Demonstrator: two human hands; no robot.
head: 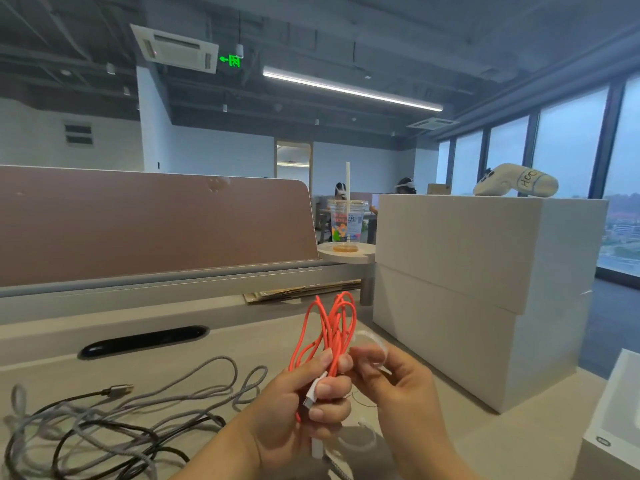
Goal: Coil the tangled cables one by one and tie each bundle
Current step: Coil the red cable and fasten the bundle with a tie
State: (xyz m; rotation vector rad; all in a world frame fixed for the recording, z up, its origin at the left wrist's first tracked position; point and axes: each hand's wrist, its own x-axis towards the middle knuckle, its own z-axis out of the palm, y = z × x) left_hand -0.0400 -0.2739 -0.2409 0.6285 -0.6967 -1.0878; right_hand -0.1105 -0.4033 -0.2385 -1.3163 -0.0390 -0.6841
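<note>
Orange cable [332, 327], smooth and rubbery, gathered into long loose loops and held upright above the counter [270, 327] by the left hand [298, 410], whose fingers [325, 389] curl round the bundle's lower end beside its white plug [313, 389]. The right hand [398, 389], just beside it, pinches a thin clear band [372, 337], apparently the tie. Judged stage: first bundle coiled, not yet tied. A grey braided cable [207, 368] and a matte black cable [114, 427] lie tangled together on the counter at left, both uncoiled.
</note>
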